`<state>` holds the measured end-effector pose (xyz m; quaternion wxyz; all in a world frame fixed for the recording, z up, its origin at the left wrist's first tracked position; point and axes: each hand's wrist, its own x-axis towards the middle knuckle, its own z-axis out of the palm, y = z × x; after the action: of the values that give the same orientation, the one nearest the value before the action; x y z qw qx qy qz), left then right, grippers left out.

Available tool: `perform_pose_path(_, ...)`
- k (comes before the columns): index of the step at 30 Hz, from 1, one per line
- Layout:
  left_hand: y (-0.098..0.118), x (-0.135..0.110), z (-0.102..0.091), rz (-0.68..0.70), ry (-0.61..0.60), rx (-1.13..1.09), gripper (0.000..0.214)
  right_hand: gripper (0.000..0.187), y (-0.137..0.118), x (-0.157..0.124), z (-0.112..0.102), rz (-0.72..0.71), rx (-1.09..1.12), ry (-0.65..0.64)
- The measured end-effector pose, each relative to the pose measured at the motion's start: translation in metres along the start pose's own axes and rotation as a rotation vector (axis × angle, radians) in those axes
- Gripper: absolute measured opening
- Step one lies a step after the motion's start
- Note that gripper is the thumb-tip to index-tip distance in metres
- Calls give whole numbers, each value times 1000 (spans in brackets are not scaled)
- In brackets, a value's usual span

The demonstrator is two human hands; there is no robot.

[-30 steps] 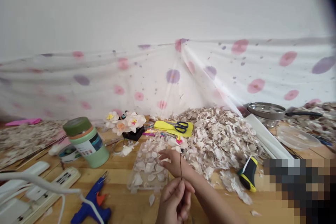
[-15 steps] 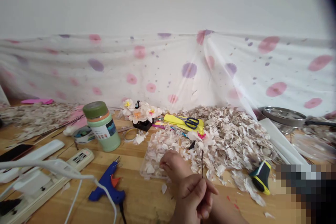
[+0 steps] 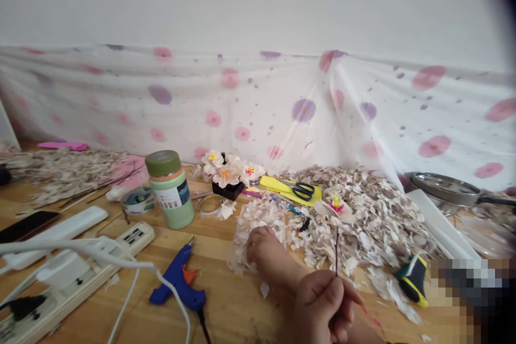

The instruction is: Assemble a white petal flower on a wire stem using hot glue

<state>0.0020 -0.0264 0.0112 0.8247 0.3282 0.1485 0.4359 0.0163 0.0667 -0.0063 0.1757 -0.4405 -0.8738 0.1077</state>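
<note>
My left hand (image 3: 324, 303), low in the middle, is closed around a thin dark flower stem (image 3: 336, 252) that stands upright. At its top is a handmade flower (image 3: 335, 205) with pale petals and a pink-and-yellow centre. My right arm passes behind the left hand. On the near part of a clear plastic box (image 3: 233, 266) full of pale petals (image 3: 262, 212) rests my right hand (image 3: 268, 251), its fingers curled down and the tips hidden, so I cannot see what they pinch. A large heap of dry petals (image 3: 363, 226) lies behind the flower.
A blue glue gun (image 3: 177, 279) lies left of the box, near a power strip (image 3: 76, 285) with white cables. Around stand a green jar (image 3: 171, 199), finished flowers (image 3: 228, 172), scissors (image 3: 302, 190) on yellow sheet, a black-yellow tool (image 3: 414, 282) and a pan (image 3: 445, 188).
The view has shifted, so everything sits further right. My right hand has reached deeper over the petals in the box. The flower has turned, showing yellow at its centre. My left hand keeps the stem.
</note>
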Motion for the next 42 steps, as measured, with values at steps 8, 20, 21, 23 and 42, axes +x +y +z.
perform_pose_path(8,4,-1,1,-8,-27,17,44,24,1,18,7,10,-54,-28)
perform_pose_path(20,1,2,-2,3,12,-16,42,18,-8,11,6,-65,-55,-84)
perform_pose_path(21,2,2,-2,6,12,-17,42,18,-9,9,5,-69,-45,-82)
perform_pose_path(23,1,2,-3,11,5,-20,42,16,-8,5,5,-75,-24,-84)
perform_pose_path(42,-2,1,-3,2,-12,14,39,32,9,2,8,372,501,243)
